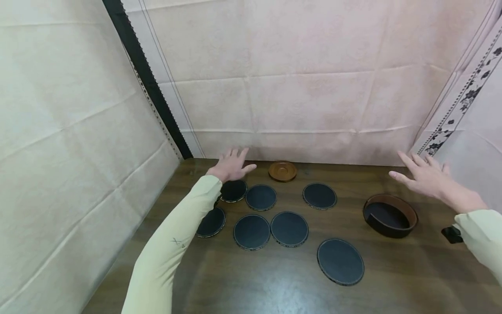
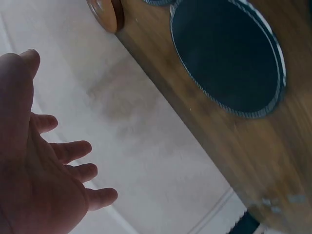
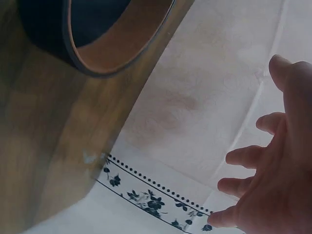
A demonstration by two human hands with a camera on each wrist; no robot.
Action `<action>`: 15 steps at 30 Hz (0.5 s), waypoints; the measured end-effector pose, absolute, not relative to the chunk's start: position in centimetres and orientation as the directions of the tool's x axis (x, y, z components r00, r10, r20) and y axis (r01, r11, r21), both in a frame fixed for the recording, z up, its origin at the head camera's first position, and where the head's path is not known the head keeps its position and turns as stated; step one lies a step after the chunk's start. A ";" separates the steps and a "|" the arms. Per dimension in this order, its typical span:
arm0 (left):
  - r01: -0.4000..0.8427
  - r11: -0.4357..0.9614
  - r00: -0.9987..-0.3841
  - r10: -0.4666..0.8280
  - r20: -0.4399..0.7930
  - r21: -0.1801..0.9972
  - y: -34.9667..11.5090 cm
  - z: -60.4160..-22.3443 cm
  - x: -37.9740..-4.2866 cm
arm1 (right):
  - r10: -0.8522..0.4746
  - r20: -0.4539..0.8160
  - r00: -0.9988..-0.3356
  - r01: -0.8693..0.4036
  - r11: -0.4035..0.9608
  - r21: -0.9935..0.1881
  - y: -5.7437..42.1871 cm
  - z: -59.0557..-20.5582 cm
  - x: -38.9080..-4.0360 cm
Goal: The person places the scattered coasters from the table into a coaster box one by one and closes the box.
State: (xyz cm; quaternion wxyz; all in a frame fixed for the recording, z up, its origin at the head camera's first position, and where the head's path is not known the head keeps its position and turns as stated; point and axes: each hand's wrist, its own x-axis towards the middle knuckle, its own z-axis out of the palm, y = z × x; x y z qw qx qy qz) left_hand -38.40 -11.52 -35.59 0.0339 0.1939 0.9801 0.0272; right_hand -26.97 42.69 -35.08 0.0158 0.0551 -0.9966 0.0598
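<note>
My left hand [image 1: 231,165] hovers with spread fingers over the back left of the table, holding nothing. Beneath its wrist lies a dark round leather coaster [image 1: 233,191], partly covered by the sleeve; the left wrist view shows a stitched coaster [image 2: 226,53] close by. Just right of that hand sits a small brown wooden dish [image 1: 282,171]. On the far right my right hand [image 1: 427,176] is raised, fingers apart, above and behind a round black holder with a brown inside [image 1: 405,211]. That holder [image 3: 117,56] also shows in the right wrist view, away from the fingers.
More dark coasters lie spread on the wooden table [image 1: 282,279]: one coaster [image 1: 319,196] behind, a pair of touching coasters [image 1: 270,230] mid-table, and a larger one [image 1: 340,261] nearer the front. Pale cloth walls [image 1: 306,100] stand behind and at both sides.
</note>
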 end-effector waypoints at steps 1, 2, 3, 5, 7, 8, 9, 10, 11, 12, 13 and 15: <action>0.386 0.920 -0.919 0.390 -0.055 0.070 -11.2 -35.7 -38.3 | -0.106 0.047 -0.993 -0.112 0.985 -0.133 42.7 -35.3 -26.8; 0.391 0.917 -0.917 0.395 -0.052 0.075 -10.8 -35.9 -38.2 | -0.108 0.054 -0.993 -0.115 0.982 -0.147 42.7 -35.6 -26.6; 0.398 0.914 -0.914 0.402 -0.044 0.084 -10.5 -36.0 -38.1 | -0.107 0.063 -0.992 -0.116 0.981 -0.158 42.7 -35.8 -26.5; 0.407 0.908 -0.910 0.412 -0.037 0.097 -9.9 -36.3 -38.0 | -0.107 0.079 -0.991 -0.120 0.976 -0.183 42.9 -36.3 -26.1; 0.418 0.901 -0.905 0.423 -0.030 0.114 -9.3 -36.7 -38.0 | -0.104 0.078 -0.992 -0.119 0.969 -0.218 43.0 -36.8 -25.8; 0.424 0.898 -0.903 0.430 -0.027 0.121 -9.1 -37.0 -38.0 | -0.107 0.082 -0.991 -0.124 0.964 -0.234 43.2 -37.1 -25.6; 0.430 0.894 -0.899 0.437 -0.025 0.127 -8.8 -37.2 -38.0 | -0.114 0.088 -0.990 -0.133 0.957 -0.257 43.4 -37.3 -25.5; 0.434 0.891 -0.897 0.441 -0.026 0.134 -8.6 -37.5 -38.0 | -0.125 0.097 -0.987 -0.148 0.948 -0.282 43.5 -37.5 -25.4; 0.437 0.888 -0.895 0.445 -0.028 0.145 -8.4 -37.7 -38.0 | -0.127 0.093 -0.987 -0.150 0.938 -0.311 43.7 -37.7 -25.3; 0.440 0.885 -0.893 0.449 -0.031 0.151 -8.2 -37.9 -38.0 | -0.127 0.090 -0.988 -0.150 0.929 -0.337 43.8 -37.8 -25.1; 0.442 0.883 -0.891 0.453 -0.035 0.157 -8.0 -38.1 -38.0 | -0.129 0.094 -0.987 -0.154 0.919 -0.362 44.0 -38.0 -25.0; 0.450 0.877 -0.885 0.463 -0.041 0.168 -7.5 -38.5 -37.9 | -0.126 0.086 -0.988 -0.150 0.903 -0.403 44.3 -38.3 -24.7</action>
